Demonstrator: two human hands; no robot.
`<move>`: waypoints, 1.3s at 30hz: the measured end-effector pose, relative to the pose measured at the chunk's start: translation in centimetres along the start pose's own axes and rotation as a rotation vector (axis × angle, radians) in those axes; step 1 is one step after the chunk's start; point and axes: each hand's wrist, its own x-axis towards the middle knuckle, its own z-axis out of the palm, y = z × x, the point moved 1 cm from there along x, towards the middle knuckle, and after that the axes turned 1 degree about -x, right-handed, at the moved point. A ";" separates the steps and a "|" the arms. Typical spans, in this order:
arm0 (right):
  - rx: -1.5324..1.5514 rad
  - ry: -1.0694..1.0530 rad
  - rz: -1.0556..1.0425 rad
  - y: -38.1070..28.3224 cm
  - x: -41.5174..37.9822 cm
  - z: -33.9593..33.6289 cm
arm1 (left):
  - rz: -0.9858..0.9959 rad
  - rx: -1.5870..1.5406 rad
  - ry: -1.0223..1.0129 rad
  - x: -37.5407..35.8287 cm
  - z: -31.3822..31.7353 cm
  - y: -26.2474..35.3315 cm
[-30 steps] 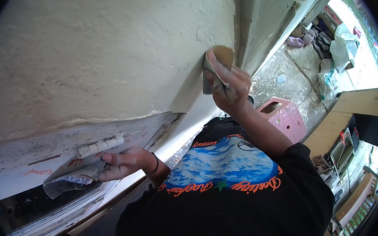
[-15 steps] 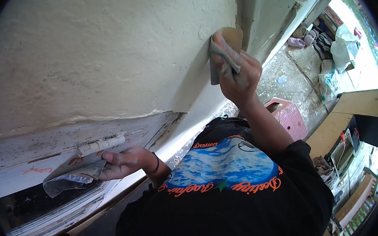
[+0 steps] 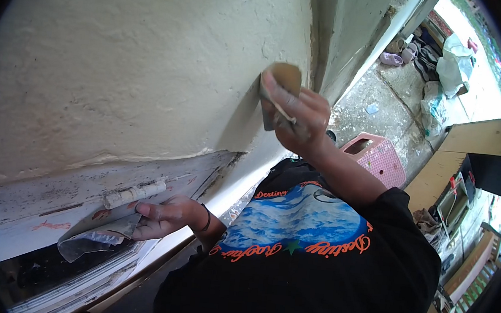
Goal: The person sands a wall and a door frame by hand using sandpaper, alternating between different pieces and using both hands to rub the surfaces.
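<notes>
My right hand (image 3: 304,119) grips a folded piece of sandpaper (image 3: 285,77), tan on one face and grey on the other. The sandpaper is at the pale, rough wall (image 3: 151,70), near the corner edge; slight blur hides how firmly it touches. Lower left, my left hand (image 3: 165,216) pinches a bent grey sheet (image 3: 98,232) between thumb and fingers; it looks like sandpaper too. That sheet hangs beside a white-painted hinge (image 3: 134,195) on the frame, over a dark opening.
A pink plastic stool (image 3: 384,162) stands on the speckled floor (image 3: 356,109) to the right. Shoes (image 3: 409,53) and plastic bags (image 3: 455,67) lie farther off. Wooden furniture (image 3: 472,137) and assorted clutter line the right side. The wall's lower edge meets a scuffed white frame (image 3: 24,226).
My right hand has moved down and slightly left along the wall with the sandpaper. My left hand and its sheet have hardly moved.
</notes>
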 end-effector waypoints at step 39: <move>-0.027 0.009 -0.063 -0.4 3.0 -0.2 | -0.043 0.010 -0.002 -0.1 -0.3 -0.2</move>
